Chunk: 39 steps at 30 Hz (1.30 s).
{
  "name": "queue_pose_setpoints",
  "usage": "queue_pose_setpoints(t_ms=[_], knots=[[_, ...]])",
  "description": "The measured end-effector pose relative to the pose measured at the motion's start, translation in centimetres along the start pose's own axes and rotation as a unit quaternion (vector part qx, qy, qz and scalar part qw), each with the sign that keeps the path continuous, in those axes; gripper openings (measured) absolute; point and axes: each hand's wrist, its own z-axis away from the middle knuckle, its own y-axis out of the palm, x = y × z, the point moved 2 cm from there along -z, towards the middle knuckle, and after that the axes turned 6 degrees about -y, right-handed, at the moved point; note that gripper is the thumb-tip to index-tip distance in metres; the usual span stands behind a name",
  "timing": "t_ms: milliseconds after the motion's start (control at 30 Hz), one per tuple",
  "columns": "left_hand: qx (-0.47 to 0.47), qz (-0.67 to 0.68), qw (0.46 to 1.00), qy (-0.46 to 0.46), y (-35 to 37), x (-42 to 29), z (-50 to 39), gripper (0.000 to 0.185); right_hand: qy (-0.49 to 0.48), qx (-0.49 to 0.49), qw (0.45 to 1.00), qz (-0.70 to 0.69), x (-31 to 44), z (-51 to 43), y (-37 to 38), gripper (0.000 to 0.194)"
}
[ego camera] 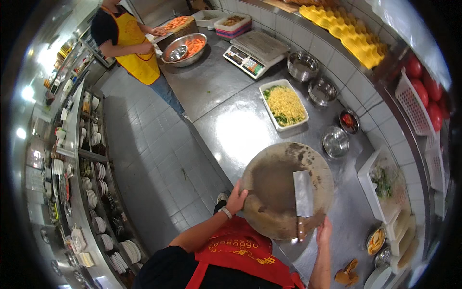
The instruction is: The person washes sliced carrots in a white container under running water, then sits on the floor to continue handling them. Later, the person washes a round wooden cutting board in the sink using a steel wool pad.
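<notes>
A thick round wooden chopping block [269,184] is on the steel counter in front of me, its surface dark and worn. My left hand [236,199] grips its left edge, thumb on top. On the lower right rim is my right hand [324,231], its fingers partly hidden by the block's side. A cleaver [303,195] lies flat across the right part of the block. Its wooden handle [300,230] points towards me and reaches the near rim, between my hands. Neither hand touches the cleaver.
Beyond the block stand a white tray of chopped yellow and green food [285,104], several steel bowls [335,142] and a digital scale [257,54]. A person in a yellow apron [135,39] works at the far end. White bins [375,191] line the right wall.
</notes>
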Motion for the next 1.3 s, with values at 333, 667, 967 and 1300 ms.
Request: queue_pose_setpoints(t_ms=[333, 667, 967, 1300], knots=[[-0.186, 0.046, 0.981, -0.026, -18.7, 2.7, -12.1, 0.05, 0.056, 0.131, 0.99, -0.001, -3.7, -2.5, 24.1, 0.042], [-0.204, 0.032, 0.978, 0.023, -30.8, 1.7, -23.7, 0.049, 0.043, 0.143, 0.988, 0.032, -6.4, -8.7, 41.5, 0.046], [-0.204, -0.014, 0.979, 0.023, -38.4, 0.9, -34.2, 0.053, 0.012, 0.119, 0.992, 0.025, -8.5, -15.5, 52.9, 0.04], [-0.216, -0.112, 0.97, 0.022, -44.6, -2.4, -43.6, 0.055, -0.033, 0.105, 0.993, 0.038, -9.2, -22.6, 62.4, 0.045]])
